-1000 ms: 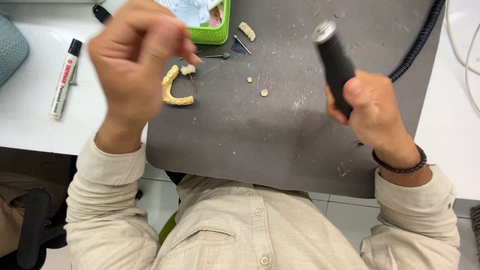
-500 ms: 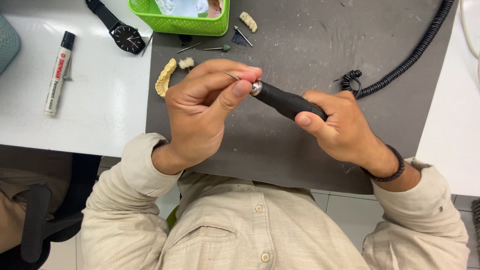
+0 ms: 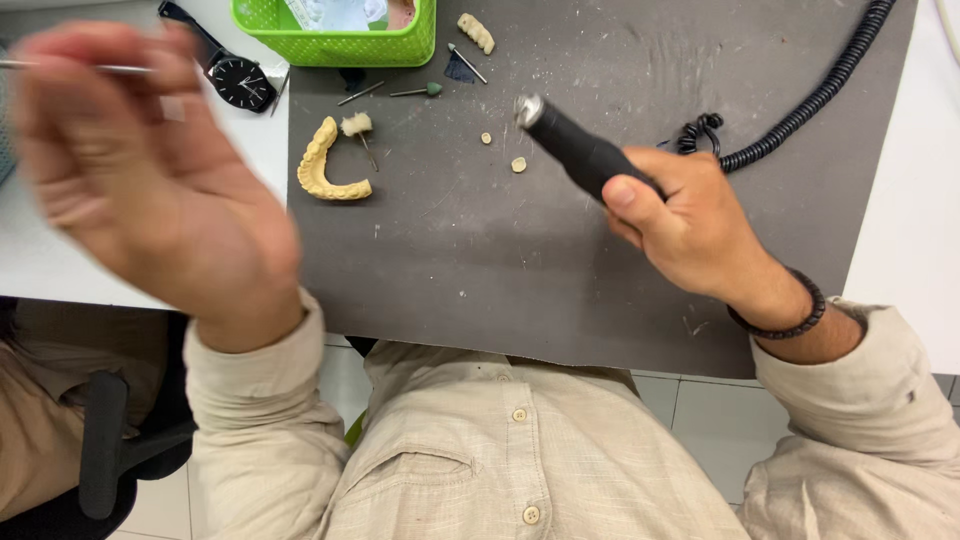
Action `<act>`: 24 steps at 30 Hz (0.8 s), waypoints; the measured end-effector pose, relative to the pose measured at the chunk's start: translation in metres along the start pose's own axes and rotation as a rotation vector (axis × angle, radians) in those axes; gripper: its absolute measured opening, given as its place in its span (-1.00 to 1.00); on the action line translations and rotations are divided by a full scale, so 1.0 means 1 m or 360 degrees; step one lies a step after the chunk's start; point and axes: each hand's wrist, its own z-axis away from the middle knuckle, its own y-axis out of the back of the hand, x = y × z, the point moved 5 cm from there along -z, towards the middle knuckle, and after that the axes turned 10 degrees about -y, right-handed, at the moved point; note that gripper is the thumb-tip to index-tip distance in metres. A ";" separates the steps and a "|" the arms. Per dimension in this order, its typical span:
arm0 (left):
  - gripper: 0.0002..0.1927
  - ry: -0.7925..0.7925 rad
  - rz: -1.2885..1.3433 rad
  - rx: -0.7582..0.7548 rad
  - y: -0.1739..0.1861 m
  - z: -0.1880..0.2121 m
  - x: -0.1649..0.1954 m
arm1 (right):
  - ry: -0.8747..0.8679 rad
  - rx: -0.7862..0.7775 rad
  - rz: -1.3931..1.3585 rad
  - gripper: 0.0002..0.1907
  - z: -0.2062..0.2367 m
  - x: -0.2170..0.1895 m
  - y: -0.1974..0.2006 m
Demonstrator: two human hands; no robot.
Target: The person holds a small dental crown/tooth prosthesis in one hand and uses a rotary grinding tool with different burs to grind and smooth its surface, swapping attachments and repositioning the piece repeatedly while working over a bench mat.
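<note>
Left hand (image 3: pixel 140 190) raised, blurred, fingers pinched together; right hand (image 3: pixel 690 225) lower, fingers curled closed.

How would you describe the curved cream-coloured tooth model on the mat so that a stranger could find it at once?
Start at the dark grey mat and go to its upper left edge, just below the green basket. There lies the tooth model, a pale yellow horseshoe of teeth. The nearby wristwatch is black, and the other tooth pieces are small and not arched.

Two hands (image 3: pixel 150 190), one handpiece (image 3: pixel 585 150), one basket (image 3: pixel 335 45), one wristwatch (image 3: pixel 240 80), one dental cast (image 3: pixel 325 165)
</note>
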 end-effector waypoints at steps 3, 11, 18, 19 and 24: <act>-0.91 -0.0017 -0.0712 -0.0564 0.004 -0.011 -0.003 | -0.0079 0.0172 0.0003 -0.49 -0.007 0.004 0.005; -0.73 -0.0398 -0.1615 -0.1410 -0.019 0.019 -0.048 | 0.0046 0.0137 0.0152 -0.54 -0.005 0.003 -0.005; -0.43 0.0433 0.0101 -0.1446 -0.085 0.043 -0.031 | 0.0300 -0.0076 0.0096 -0.73 0.000 -0.002 -0.011; -0.48 0.0217 -0.0218 -0.1522 -0.083 0.040 -0.031 | 0.0306 -0.0073 0.0091 -0.73 0.001 -0.002 -0.010; -0.73 -0.0815 -0.2190 -0.1687 -0.009 0.002 -0.036 | 0.0156 -0.0069 -0.0124 -0.82 0.002 0.004 -0.007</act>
